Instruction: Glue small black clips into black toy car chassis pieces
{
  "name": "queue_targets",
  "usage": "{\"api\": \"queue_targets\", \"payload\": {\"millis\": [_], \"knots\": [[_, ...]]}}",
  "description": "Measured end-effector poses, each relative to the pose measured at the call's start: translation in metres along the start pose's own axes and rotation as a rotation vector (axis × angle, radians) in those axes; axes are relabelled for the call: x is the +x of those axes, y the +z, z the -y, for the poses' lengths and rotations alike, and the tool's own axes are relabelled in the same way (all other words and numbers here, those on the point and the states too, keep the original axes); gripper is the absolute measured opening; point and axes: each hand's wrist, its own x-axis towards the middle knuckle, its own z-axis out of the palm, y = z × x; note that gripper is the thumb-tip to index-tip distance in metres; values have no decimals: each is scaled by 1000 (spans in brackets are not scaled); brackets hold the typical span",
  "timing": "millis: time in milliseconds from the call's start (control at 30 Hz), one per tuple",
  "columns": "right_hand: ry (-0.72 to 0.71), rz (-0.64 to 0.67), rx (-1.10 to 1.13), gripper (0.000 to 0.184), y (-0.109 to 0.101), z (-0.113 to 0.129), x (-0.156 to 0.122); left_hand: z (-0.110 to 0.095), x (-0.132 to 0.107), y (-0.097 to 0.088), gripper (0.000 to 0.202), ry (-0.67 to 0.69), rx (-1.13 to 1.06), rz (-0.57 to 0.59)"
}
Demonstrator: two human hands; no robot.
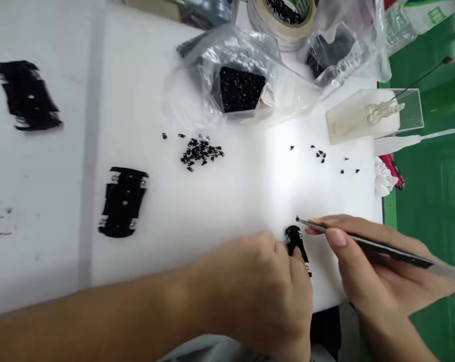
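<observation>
My right hand (378, 261) pinches a pair of dark tweezers (386, 249). A tiny black part (297, 218) sits at their tip, just above the end of a small black car-shaped plate (294, 236). My left hand (261, 286) has its fingers bent over that plate near the table's front edge, and part of the plate is hidden under them. Two more black car-shaped plates lie to the left, one nearer (125, 202) and one farther off (29, 95). A pile of tiny black parts (201, 152) rests mid-table, and several loose ones (320, 154) lie at the right.
A clear plastic bag (288, 100) with black parts inside lies at the back, beside a tape roll (282, 25). On the right stand a clear box with a white bottle (374, 115) and a crumpled white tissue (384, 177). Green surface (435, 201) lies past the table edge.
</observation>
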Motion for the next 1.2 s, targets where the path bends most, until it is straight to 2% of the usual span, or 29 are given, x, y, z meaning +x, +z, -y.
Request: {"api": "queue_targets", "payload": {"millis": [67, 167, 333, 467, 600, 667, 767, 800, 933, 1033, 1100, 1200], "knots": [[-2, -2, 45, 35, 1, -5, -18, 0, 0, -2, 11, 13, -1, 30], [-22, 10, 113, 38, 6, -6, -27, 0, 0, -4, 11, 20, 26, 89], [45, 140, 80, 25, 2, -2, -16, -3, 5, 2, 24, -34, -38, 133], [-21, 224, 39, 25, -5, 2, -8, -7, 8, 7, 30, -72, -100, 146], [-17, 270, 18, 21, -8, 4, -9, -6, 6, -1, 28, -103, -120, 144], [62, 181, 10, 16, -7, 4, -12, -4, 4, -8, 23, -113, -102, 153], [264, -91, 12, 10, -2, 4, -18, -1, 5, -18, 25, -138, -61, 171], [311, -145, 11, 8, 0, 4, -20, -1, 5, -21, 27, -147, -60, 168], [359, -163, -53, 3, 1, 5, -21, -4, 8, -24, 31, -220, -53, 126], [477, -246, -117, 15, -3, 4, -23, -7, 9, -19, 28, -282, -25, 133], [517, -267, -138, 21, -6, 1, -25, -7, 8, -13, 29, -268, -27, 129], [522, -225, -156, 19, -11, -3, -29, -2, 3, -6, 32, -175, -19, 67]]}}
